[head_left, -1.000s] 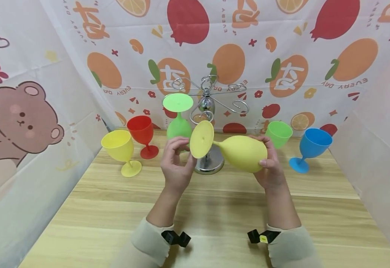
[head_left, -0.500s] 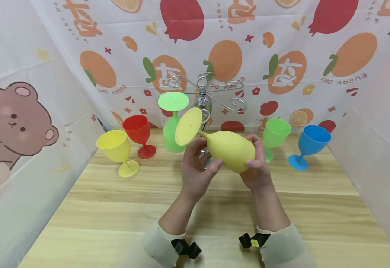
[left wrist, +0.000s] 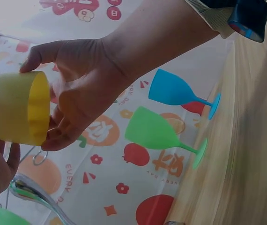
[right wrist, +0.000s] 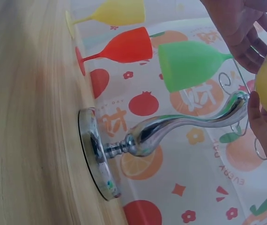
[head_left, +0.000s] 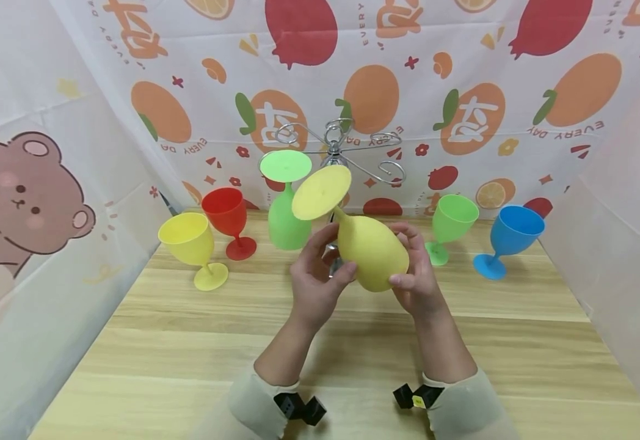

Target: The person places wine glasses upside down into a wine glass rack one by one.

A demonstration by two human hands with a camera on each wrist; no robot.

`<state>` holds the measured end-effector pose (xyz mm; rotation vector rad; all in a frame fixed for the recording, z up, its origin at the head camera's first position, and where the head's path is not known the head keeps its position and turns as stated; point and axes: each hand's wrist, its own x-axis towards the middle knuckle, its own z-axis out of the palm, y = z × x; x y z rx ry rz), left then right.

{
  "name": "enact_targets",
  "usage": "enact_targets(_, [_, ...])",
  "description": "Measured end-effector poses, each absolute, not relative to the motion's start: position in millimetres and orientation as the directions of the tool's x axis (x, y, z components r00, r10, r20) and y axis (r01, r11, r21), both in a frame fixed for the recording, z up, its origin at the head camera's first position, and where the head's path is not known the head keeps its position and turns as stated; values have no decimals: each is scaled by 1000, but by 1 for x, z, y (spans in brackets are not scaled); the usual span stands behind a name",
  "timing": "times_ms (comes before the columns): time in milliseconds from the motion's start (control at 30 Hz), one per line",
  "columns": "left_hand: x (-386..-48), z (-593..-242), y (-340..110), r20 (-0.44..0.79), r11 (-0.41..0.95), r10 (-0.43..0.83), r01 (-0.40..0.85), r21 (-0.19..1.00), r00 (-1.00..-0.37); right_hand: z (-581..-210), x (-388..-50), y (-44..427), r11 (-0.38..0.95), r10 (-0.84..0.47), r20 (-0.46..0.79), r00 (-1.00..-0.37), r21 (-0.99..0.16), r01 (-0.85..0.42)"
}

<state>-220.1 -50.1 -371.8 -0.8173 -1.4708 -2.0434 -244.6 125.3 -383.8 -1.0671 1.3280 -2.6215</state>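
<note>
Your pale wood-grain table [head_left: 160, 366] backs onto a fruit-printed sheet [head_left: 372, 95] at twelve o'clock, with a bear-printed sheet [head_left: 34, 195] at nine. Before the chrome stand [head_left: 334, 146], above the tabletop, you hold a yellow goblet [head_left: 372, 253], foot tilted up towards ten-thirty. Your left hand [head_left: 316, 284] curls thumb and fingers round its bowl; your right hand [head_left: 420, 281] pinches near the rim. Upright goblets (red [head_left: 226, 214] and blue [head_left: 512, 232] among them) stand at ten and two.

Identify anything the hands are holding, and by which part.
A yellow, plastic-looking stemmed goblet, tilted foot-up, held by its bowl: right hand near the rim, left hand farther toward the stem.
</note>
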Motion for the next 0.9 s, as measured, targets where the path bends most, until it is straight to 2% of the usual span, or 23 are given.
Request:
enact_targets(233, [-218,-371,-55,683,-263,-39,667,697,-729,-385,-240,124,-531,-356,556,-751,-782,-327])
enact_targets(567, [-222,-371,-59,677,-258,-61,667,699,-733,-385,-239,120,-367,-331,564,-756,-816,-448])
enact_targets(900, [-224,-373,-58,692,-50,-65,695,718,-719,-385,-241,120,-222,-253,552,-795,-832,-508])
